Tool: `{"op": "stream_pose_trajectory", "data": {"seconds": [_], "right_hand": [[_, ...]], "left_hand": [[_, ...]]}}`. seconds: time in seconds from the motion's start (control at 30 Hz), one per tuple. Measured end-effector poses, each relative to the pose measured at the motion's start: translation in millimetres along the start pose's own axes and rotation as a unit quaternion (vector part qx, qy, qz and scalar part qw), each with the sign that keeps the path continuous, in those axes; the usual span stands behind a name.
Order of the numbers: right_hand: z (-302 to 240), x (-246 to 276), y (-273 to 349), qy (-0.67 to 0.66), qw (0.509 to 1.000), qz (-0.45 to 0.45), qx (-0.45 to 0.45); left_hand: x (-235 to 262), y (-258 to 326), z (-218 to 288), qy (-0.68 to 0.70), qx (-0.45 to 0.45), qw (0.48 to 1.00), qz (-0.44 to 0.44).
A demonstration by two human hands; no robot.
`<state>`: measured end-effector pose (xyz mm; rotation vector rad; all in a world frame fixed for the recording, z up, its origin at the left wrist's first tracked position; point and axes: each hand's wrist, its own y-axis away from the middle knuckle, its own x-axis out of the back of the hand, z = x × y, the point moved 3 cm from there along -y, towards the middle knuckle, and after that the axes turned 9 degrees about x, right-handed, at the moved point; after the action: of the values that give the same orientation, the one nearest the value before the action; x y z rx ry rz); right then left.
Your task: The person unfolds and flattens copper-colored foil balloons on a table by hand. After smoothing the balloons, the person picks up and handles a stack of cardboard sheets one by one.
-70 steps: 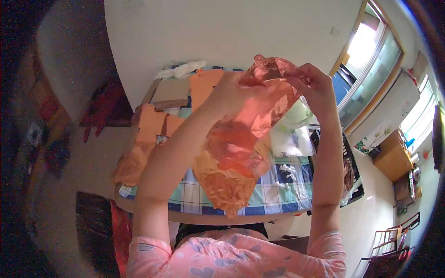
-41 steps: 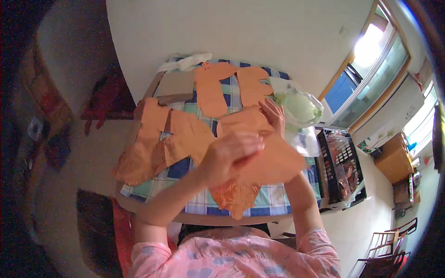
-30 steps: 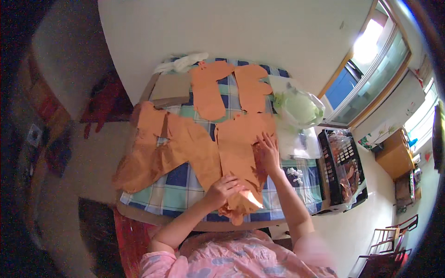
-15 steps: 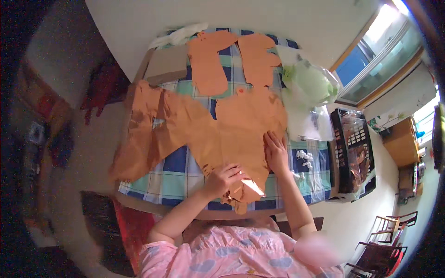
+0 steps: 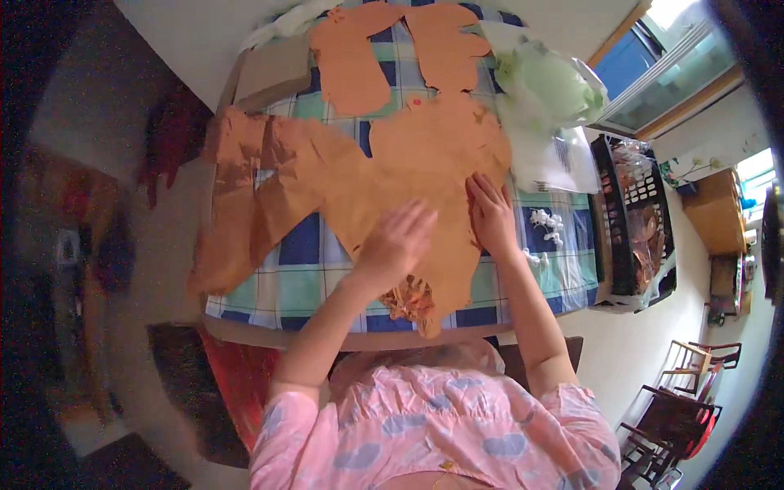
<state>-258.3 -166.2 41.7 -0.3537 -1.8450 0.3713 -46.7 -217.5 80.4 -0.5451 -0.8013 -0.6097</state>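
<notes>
A large orange-brown sheet (image 5: 425, 171) with ragged, cut-looking edges lies over the table; whether it is paper, foil or leather I cannot tell. My left hand (image 5: 396, 245) is over its near middle, fingers stretched out and slightly blurred; whether it touches the sheet is unclear. My right hand (image 5: 492, 214) rests flat along the sheet's right edge, fingers extended. Shiny, crumpled copper-coloured bits (image 5: 411, 300) gather at the sheet's near end, just below my left hand. Its left part (image 5: 261, 188) is creased and glossy, reaching over the table's left side.
Two smaller orange pieces (image 5: 351, 69) (image 5: 445, 53) lie at the far side, beside a flat grey-brown box (image 5: 273, 73). On the right are a pale green plastic bag (image 5: 547, 86), white crumpled scraps (image 5: 545, 224) and a black crate (image 5: 625, 220). A checked cloth (image 5: 286, 282) covers the table.
My left hand has moved away from me, off the sheet's near end, uncovering the shiny bits there. The right hand stays at the right edge. The view has shifted, so the table appears higher.
</notes>
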Motion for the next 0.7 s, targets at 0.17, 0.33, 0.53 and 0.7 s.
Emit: {"op": "stream_pose_trajectory", "data": {"seconds": [0.17, 0.33, 0.53, 0.7], "right_hand": [[0, -1, 3, -0.002, 1.0, 0.004, 0.0], [1, 1, 4, -0.004, 1.0, 0.005, 0.002], [2, 2, 2, -0.009, 1.0, 0.0, -0.004], [1, 3, 1, -0.003, 1.0, 0.01, 0.006]], "left_hand": [[-45, -6, 5, -0.121, -0.084, 0.982, -0.114], [-48, 3, -7, -0.137, -0.088, 0.981, -0.103], [-45, 4, -5, -0.129, -0.085, 0.983, -0.103], [-43, 0, -5, -0.123, -0.07, 0.981, -0.133]]}}
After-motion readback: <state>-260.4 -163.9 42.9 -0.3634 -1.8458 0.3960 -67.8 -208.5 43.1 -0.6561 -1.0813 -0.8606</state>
